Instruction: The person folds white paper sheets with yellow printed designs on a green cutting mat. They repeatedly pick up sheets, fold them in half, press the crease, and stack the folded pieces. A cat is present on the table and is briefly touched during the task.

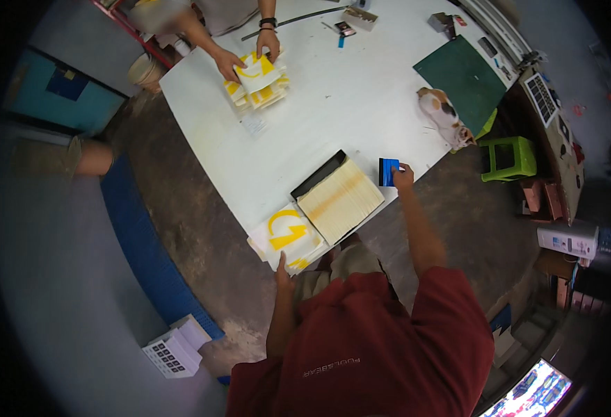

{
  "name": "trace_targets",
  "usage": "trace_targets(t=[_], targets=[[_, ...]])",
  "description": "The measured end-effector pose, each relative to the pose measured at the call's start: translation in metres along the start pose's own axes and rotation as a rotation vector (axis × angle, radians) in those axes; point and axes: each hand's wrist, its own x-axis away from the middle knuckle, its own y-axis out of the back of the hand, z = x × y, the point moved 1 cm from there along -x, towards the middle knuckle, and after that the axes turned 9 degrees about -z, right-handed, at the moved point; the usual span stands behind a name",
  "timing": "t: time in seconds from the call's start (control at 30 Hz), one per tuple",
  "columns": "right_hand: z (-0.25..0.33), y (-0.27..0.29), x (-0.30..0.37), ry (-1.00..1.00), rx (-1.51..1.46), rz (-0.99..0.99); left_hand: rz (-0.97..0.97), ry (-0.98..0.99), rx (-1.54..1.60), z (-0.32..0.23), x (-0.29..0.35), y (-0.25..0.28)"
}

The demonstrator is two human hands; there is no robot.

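My right hand (404, 178) grips a blue squeegee (389, 172) with a dark edge, at the near right edge of the white table. My left hand (284, 270) is at the near corner of a pile of white sheets with yellow shapes (288, 231), its thumb over the edge and its other fingers mostly hidden. Between my hands lies a thick cream-coloured block (341, 200) with a brownish streak across its top. A black strip (318, 175) runs along the block's far left side.
Across the white table (333, 118), another person's hands (250, 57) handle a second pile of yellow-and-white sheets (258, 87). A calico cat (444, 117) lies at the right edge by a green cutting mat (462, 80). A green stool (510, 158) stands beyond it.
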Motion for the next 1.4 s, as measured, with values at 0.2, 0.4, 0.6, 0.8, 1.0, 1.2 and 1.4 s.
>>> trace_targets(t=[0.2, 0.4, 0.6, 0.8, 1.0, 1.2, 1.4], targets=[[0.039, 0.017, 0.089, 0.383, 0.037, -0.241, -0.697, -0.355, -0.571, 0.016, -0.024, 0.030], [0.038, 0.049, 0.234, 0.634, 0.016, -0.157, -0.884, -0.948, -1.183, -0.016, 0.015, 0.013], [-0.002, 0.058, 0.307, 0.306, 0.089, 0.498, -0.638, -1.316, -1.538, -0.094, 0.014, -0.038], [-0.014, 0.023, 0.363, -0.089, 0.181, 0.686, 0.206, -0.907, -1.804, -0.169, -0.034, -0.109], [-0.037, -0.061, 0.419, -0.374, -0.016, 0.523, 0.571, -0.312, -1.860, -0.164, -0.084, -0.116], [-0.019, -0.100, 0.440, -0.355, -0.440, 0.251, 0.670, -0.194, -1.725, -0.157, -0.090, -0.107], [-0.027, -0.111, 0.440, -0.424, -0.532, 0.191, 0.557, -0.047, -1.637, -0.157, -0.099, -0.102]])
